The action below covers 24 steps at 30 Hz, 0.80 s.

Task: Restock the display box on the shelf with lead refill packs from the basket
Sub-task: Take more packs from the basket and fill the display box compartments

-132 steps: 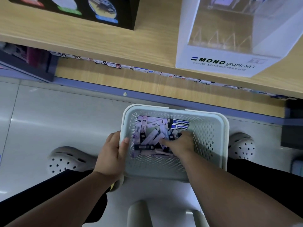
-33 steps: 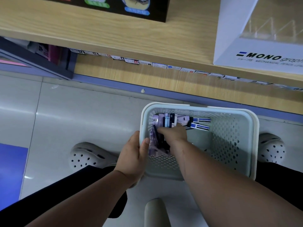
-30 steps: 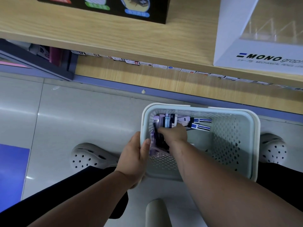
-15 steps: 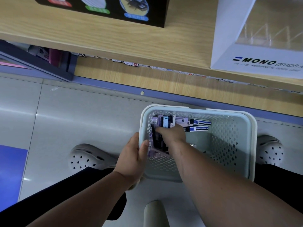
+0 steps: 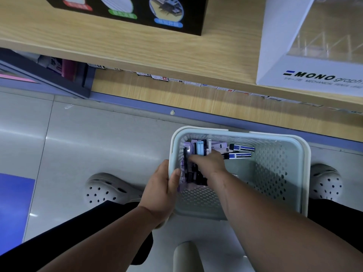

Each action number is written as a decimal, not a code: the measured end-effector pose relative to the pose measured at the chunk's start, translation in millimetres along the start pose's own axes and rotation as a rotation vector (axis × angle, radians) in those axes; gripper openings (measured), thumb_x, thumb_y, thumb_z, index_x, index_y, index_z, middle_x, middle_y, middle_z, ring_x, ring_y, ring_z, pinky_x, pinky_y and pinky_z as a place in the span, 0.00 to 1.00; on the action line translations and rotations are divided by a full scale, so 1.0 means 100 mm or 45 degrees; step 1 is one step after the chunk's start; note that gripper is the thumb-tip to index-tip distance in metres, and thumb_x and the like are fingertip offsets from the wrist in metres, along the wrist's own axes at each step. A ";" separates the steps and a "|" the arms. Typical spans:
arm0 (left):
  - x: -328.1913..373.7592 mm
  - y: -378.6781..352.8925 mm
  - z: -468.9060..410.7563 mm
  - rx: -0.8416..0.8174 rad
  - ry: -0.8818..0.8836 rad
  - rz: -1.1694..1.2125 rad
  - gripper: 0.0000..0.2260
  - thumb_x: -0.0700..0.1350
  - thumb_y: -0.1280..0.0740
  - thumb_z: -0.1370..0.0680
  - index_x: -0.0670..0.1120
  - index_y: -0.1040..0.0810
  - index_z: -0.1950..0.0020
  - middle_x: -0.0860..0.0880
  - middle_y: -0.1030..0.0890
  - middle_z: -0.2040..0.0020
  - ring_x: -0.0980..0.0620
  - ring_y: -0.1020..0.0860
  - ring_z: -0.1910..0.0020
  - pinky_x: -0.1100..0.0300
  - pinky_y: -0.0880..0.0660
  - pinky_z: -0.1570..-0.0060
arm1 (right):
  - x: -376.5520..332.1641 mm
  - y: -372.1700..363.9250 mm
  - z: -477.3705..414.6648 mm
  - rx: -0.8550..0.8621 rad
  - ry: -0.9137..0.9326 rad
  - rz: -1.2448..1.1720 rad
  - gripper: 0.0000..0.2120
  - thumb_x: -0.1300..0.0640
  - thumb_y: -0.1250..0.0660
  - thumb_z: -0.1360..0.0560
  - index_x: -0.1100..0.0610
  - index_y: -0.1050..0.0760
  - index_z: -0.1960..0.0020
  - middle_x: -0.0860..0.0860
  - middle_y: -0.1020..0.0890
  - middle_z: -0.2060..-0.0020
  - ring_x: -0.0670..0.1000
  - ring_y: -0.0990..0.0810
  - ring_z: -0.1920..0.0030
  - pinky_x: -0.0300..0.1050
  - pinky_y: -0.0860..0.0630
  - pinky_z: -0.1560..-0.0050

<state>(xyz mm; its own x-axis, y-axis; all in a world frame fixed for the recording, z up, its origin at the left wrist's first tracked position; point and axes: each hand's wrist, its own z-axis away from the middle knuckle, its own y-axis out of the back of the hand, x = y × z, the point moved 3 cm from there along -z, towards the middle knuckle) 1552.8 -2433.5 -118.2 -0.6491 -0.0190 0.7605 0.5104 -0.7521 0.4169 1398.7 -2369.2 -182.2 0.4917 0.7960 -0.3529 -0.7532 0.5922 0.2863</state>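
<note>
The right hand [image 5: 210, 163] reaches down into the basket [image 5: 273, 165]. Its fingers are bent in among the packs [image 5: 198, 148], and the fingertips are hidden. I cannot tell whether its grip holds a pack or only rests on the heap. The forearm covers the near inner wall of the basket and part of its floor. The left hand [image 5: 161, 195] has its grip closed on the basket's left rim, thumb inside and fingers out of sight under the outer wall.

The packs are crowded into the far left corner, some on edge and some flat, and their print is too small to read. Two blue-striped packs [image 5: 241, 148] lie apart toward the middle, while the right half of the basket floor is bare.

The display box [image 5: 290, 61] stands on the shelf [image 5: 137, 48] at upper right. The frame's top and right edges cut it off, and its lettering is clipped after "MONO graph". The clear dividers [image 5: 324, 42] inside are faint. A black box [image 5: 137, 14] further left is cut off at the top.

Bare shelf board lies between the two boxes. The basket's far rim is near the shelf base, with open floor [image 5: 88, 144] to its left. A shoe [image 5: 110, 189] shows on each side of the basket, the right one partly behind it.
</note>
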 end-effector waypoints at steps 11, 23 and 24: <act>0.00 -0.01 0.00 -0.013 0.002 0.005 0.17 0.62 0.46 0.21 0.52 0.26 0.45 0.53 0.20 0.54 0.53 0.21 0.53 0.51 0.24 0.54 | 0.08 -0.03 0.01 0.102 0.177 -0.210 0.17 0.65 0.26 0.33 0.52 0.26 0.50 0.54 0.15 0.58 0.56 0.15 0.57 0.51 0.18 0.56; 0.01 0.00 0.01 -0.021 0.009 0.017 0.17 0.62 0.46 0.21 0.52 0.26 0.44 0.54 0.19 0.53 0.56 0.21 0.53 0.53 0.24 0.53 | 0.14 -0.02 -0.01 0.053 0.064 -0.247 0.44 0.47 0.18 0.47 0.55 0.26 0.33 0.54 0.16 0.46 0.57 0.16 0.47 0.57 0.17 0.47; 0.01 0.00 0.00 -0.017 0.003 0.013 0.17 0.62 0.46 0.21 0.52 0.26 0.44 0.54 0.19 0.54 0.56 0.21 0.53 0.52 0.24 0.53 | 0.22 -0.05 -0.11 0.057 0.089 -0.235 0.43 0.46 0.19 0.49 0.55 0.24 0.36 0.53 0.15 0.49 0.55 0.15 0.50 0.57 0.17 0.48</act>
<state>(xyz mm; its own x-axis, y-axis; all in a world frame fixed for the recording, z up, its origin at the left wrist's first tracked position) 1552.4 -2433.3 -117.1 -0.6451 -0.0281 0.7636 0.5095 -0.7606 0.4024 1408.3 -2355.7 -201.3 0.5867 0.6640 -0.4635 -0.6323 0.7333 0.2500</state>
